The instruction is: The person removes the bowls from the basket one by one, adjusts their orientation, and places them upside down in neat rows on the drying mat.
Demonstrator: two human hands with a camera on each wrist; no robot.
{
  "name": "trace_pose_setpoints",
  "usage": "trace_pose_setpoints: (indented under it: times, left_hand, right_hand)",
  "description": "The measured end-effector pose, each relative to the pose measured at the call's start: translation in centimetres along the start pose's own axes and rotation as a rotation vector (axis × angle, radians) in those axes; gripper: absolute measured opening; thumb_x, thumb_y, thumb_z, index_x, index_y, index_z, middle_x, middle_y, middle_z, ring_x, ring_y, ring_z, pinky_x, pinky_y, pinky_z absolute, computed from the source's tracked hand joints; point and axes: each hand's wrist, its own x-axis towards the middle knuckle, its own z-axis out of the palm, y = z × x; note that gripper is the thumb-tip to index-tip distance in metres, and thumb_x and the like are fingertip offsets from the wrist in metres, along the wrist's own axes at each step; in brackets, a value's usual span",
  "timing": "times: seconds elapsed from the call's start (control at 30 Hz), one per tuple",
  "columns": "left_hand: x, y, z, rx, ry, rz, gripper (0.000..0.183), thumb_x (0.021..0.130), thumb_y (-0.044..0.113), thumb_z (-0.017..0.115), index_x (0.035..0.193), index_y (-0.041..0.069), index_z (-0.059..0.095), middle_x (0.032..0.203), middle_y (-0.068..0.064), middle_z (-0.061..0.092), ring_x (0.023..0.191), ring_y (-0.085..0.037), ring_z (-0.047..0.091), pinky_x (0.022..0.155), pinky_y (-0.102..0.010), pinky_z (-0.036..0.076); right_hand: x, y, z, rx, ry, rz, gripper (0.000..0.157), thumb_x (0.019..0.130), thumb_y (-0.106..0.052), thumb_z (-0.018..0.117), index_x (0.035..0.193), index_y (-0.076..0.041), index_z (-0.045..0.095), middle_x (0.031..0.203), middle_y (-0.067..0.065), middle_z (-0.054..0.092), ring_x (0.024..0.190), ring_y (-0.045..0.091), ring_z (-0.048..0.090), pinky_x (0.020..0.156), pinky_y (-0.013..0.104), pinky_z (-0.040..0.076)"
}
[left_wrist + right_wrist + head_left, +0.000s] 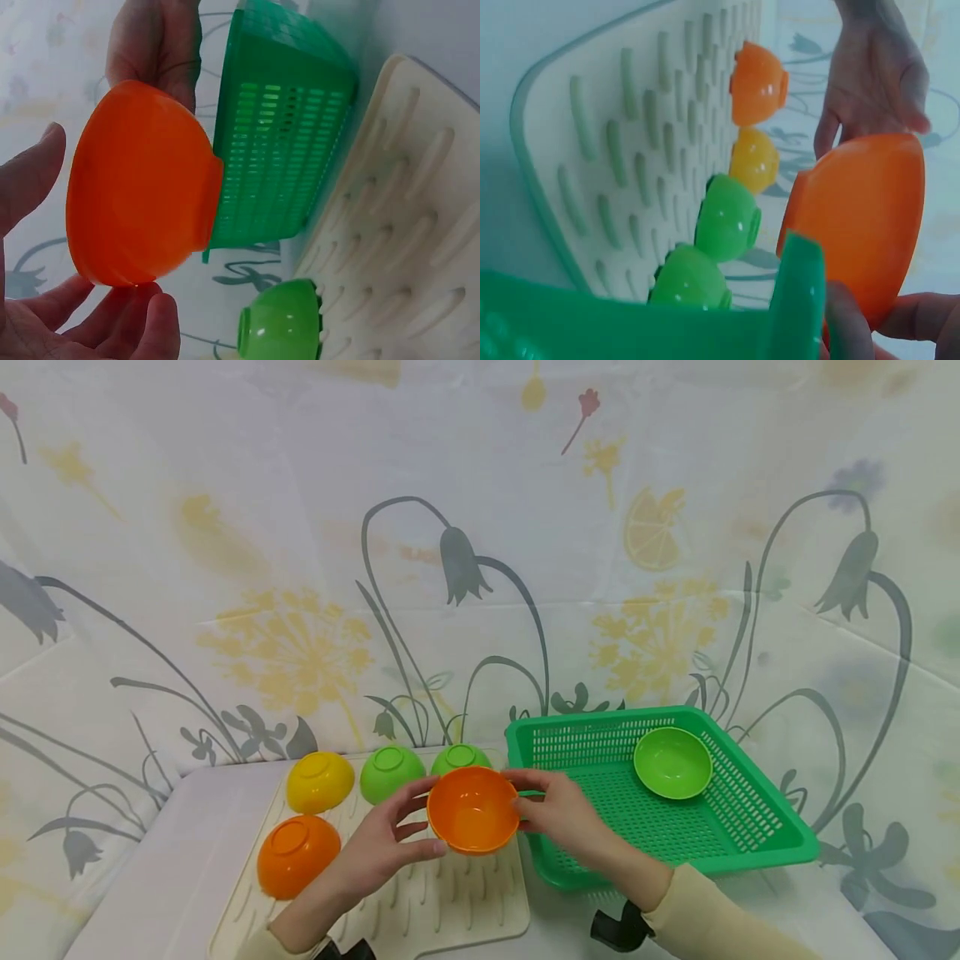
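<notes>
An orange bowl point(474, 810) is held up above the front of the drying mat point(480, 906), its inside facing the head camera. My right hand point(558, 814) pinches its right edge between thumb and fingers. On the other side, my left hand point(378, 847) is spread, its fingertips at the bowl's side and its thumb standing off the rim in the left wrist view. Upside down on the mat lie another orange bowl point(298, 857), a yellow bowl point(320, 782) and two green bowls point(392, 774), one partly hidden behind the held bowl.
A green slotted basket point(660, 713) stands right of the mat, close to my right forearm. Inside it a lime green bowl point(672, 763) leans at the back right, open side up. A patterned cloth point(480, 527) hangs behind the table.
</notes>
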Motion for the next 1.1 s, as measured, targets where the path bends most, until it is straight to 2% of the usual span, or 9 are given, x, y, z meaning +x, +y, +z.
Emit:
trace_pose_setpoints:
  times: [0.2,0.43,0.5,0.73,0.83,0.93,1.1]
  left_hand:
    - [-0.2,-0.4,-0.4,0.001,0.027,-0.008,0.077,0.085,0.016,0.08,0.149,0.003,0.039,0.151,-0.016,0.042,0.135,-0.037,0.042,0.104,-0.042,0.047]
    - [-0.3,-1.1,-0.7,-0.008,0.038,-0.017,0.079,0.082,0.012,0.083,0.149,0.004,0.041,0.152,-0.015,0.042,0.136,-0.037,0.042,0.1,-0.032,0.049]
    - [-0.3,-1.3,-0.6,-0.017,0.044,-0.023,0.081,0.082,0.012,0.083,0.149,0.005,0.04,0.153,-0.015,0.041,0.136,-0.037,0.042,0.101,-0.032,0.049]
    - [-0.3,-1.9,-0.6,-0.072,0.054,-0.039,0.083,0.08,0.007,0.083,0.15,0.004,0.039,0.155,-0.016,0.038,0.135,-0.037,0.045,0.109,-0.045,0.04]
    - [-0.1,-2.4,-0.7,-0.074,0.049,-0.044,0.083,0.079,0.007,0.084,0.149,0.004,0.04,0.153,-0.016,0.039,0.135,-0.037,0.046,0.109,-0.048,0.039]
    - [0.1,-2.9,-0.9,-0.063,0.043,-0.048,0.083,0.078,0.009,0.086,0.148,0.004,0.041,0.152,-0.015,0.041,0.134,-0.037,0.046,0.108,-0.047,0.041]
    - [0.4,-3.1,-1.1,-0.055,0.029,-0.057,0.086,0.078,0.011,0.086,0.149,0.004,0.039,0.15,-0.016,0.043,0.13,-0.035,0.049,0.101,-0.04,0.049]
  right_hand:
    - [0.1,0.5,1.2,0.031,0.009,0.003,0.043,0.096,-0.002,0.061,0.138,0.001,0.056,0.132,0.018,0.059,0.111,0.032,0.065,0.079,0.039,0.06]
    - [-0.1,1.3,1.8,0.101,0.009,-0.02,0.044,0.097,-0.001,0.062,0.139,0.002,0.053,0.132,0.02,0.058,0.112,0.033,0.064,0.081,0.037,0.059]
    - [-0.2,1.5,1.9,0.116,0.013,-0.03,0.044,0.097,-0.001,0.062,0.14,0.002,0.053,0.133,0.021,0.058,0.114,0.033,0.063,0.081,0.037,0.059]
    - [-0.3,1.9,2.2,0.122,0.037,-0.061,0.043,0.096,-0.001,0.062,0.138,0.002,0.054,0.135,0.021,0.057,0.116,0.034,0.062,0.082,0.037,0.059]
    - [-0.4,2.0,2.1,0.116,0.041,-0.067,0.042,0.096,0.0,0.062,0.138,0.001,0.055,0.134,0.02,0.058,0.116,0.034,0.062,0.082,0.037,0.059]
    - [-0.5,2.1,2.1,0.106,0.044,-0.078,0.042,0.096,0.001,0.063,0.137,0.001,0.055,0.134,0.019,0.058,0.118,0.035,0.061,0.081,0.037,0.059]
    - [-0.5,2.3,2.2,0.073,0.055,-0.126,0.044,0.094,0.003,0.063,0.137,-0.001,0.055,0.136,0.018,0.056,0.122,0.038,0.057,0.081,0.035,0.059]
